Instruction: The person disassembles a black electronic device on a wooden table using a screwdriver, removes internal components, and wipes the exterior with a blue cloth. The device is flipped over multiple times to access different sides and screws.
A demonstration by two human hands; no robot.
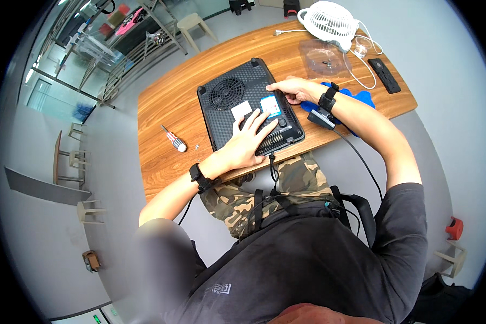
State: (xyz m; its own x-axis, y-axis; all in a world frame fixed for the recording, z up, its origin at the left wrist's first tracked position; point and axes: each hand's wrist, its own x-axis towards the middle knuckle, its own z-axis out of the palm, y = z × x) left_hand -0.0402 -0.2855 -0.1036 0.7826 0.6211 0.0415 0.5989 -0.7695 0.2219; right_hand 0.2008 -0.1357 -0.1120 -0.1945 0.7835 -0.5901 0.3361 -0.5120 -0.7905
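A flat black induction cooker (217,113) lies upside down on the wooden table, its round fan grille and corner feet facing up. My left hand (247,140) rests on its near part with the fingers spread, close to a white label and a blue-and-white label. At the cooker's right edge is my right hand (292,88). One of its digits lies over the top face while the others curl beside the rim, partly hidden. From the near side of the cooker a black cord (272,160) hangs over the table edge.
A screwdriver (174,139) lies left of the cooker, beside some tiny pale pieces (197,146). Blue gloves or cloth (364,99) sit under my right forearm. Farther off are a clear tray (321,59) with small parts, a white fan (329,24) with its cord, and a black strip-shaped part (384,75).
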